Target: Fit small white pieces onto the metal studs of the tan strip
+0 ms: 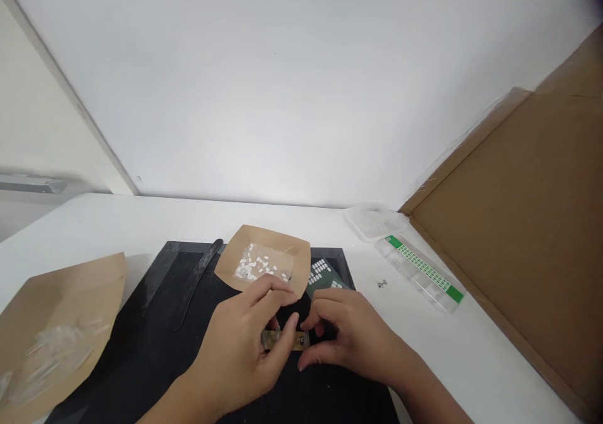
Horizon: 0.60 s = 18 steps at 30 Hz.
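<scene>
My left hand (249, 342) is closed around the left end of a small gold-brown strip (287, 340), its thumb lying across the strip's middle. The strip carries a small shiny metal bit near its right end, and its left part is hidden by my fingers. From the right, my right hand (348, 330) curls its thumb and fingers about the strip's other end. Just beyond the hands stands a brown paper tray (264, 235) with many small white oval pieces in it. A dark green sheet (320, 276) with rows of white ovals lies partly behind my right hand.
A black mat (155, 355) covers the table's middle, with a dark slim tool (198, 282) on it. At left sits another paper tray (94, 273) of clear pieces. Rightward are small metal parts (382, 283), a clear compartment box (419, 273), a translucent tray (377, 220) and cardboard (527, 223).
</scene>
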{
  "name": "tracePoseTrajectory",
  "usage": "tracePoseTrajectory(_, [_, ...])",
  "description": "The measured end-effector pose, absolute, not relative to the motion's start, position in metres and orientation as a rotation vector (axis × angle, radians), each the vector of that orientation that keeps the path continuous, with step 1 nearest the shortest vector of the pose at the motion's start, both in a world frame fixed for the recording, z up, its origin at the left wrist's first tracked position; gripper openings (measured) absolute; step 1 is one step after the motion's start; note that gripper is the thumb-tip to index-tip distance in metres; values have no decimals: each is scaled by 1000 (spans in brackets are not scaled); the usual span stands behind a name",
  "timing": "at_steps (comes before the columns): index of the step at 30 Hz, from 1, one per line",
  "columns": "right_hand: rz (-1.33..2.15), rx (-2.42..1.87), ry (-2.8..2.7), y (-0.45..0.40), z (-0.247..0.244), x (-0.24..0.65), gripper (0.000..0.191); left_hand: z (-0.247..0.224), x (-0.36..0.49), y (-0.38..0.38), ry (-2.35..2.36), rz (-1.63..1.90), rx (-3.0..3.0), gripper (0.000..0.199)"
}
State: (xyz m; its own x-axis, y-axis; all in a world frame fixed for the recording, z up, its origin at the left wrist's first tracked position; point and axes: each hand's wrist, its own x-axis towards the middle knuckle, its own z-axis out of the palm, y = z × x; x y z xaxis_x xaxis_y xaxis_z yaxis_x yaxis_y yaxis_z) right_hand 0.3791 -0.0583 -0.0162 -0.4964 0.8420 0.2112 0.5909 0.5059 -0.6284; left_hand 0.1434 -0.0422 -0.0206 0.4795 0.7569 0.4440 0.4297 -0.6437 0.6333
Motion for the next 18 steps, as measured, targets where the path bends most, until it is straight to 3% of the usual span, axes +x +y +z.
tracePoseTrajectory(10, [776, -1273, -2277, -56, -15, 377, 35, -3, 138, -45, 837, 911, 2507, 18])
tracePoseTrajectory(18, [816, -1287, -2241, -55, -21, 377, 42, -4, 135, -45, 738, 693, 2566, 18])
